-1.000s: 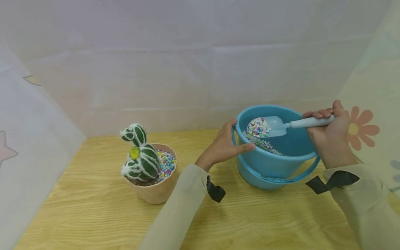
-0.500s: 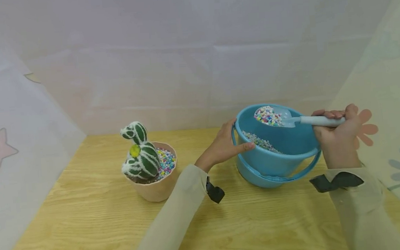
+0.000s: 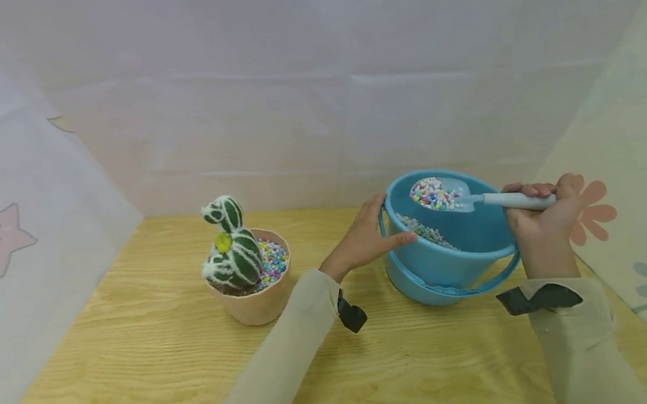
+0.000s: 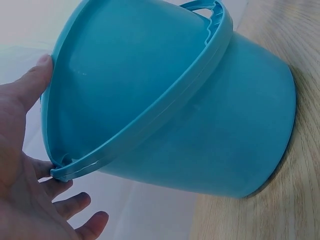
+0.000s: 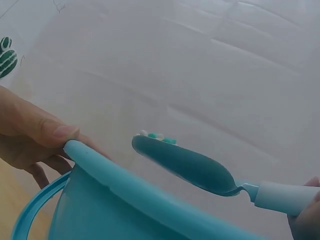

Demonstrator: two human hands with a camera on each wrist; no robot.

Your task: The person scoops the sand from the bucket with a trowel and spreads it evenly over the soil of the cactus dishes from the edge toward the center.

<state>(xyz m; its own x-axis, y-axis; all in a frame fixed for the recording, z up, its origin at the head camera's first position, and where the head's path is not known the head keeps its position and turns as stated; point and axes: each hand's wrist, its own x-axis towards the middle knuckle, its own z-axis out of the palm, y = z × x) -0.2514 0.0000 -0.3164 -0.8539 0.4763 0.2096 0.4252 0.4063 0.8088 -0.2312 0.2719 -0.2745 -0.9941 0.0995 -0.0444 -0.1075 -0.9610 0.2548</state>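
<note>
A blue bucket (image 3: pixel 447 273) stands on the table, its mouth toward me and its handle hanging down over the front. My left hand (image 3: pixel 362 240) grips its left rim, thumb along the near side; in the left wrist view the other fingers lie spread by the handle's pivot. In my right hand (image 3: pixel 547 224) is the white handle of a small trowel (image 3: pixel 467 199). Its translucent blade carries a heap of coloured pebbles (image 3: pixel 434 194) over the bucket's mouth. The right wrist view shows the blade just above the rim. More pebbles (image 3: pixel 424 231) lie inside the bucket.
Left of the bucket stands a peach pot (image 3: pixel 254 307) with a green-and-white cactus (image 3: pixel 243 258) and coloured pebbles in it. White cloth walls (image 3: pixel 272 105) enclose the wooden table (image 3: pixel 160 363) at the back and both sides.
The trowel has risen from low in the bucket and moved up and right with its pebbles, then dipped back slightly. My left hand has stayed on the rim.
</note>
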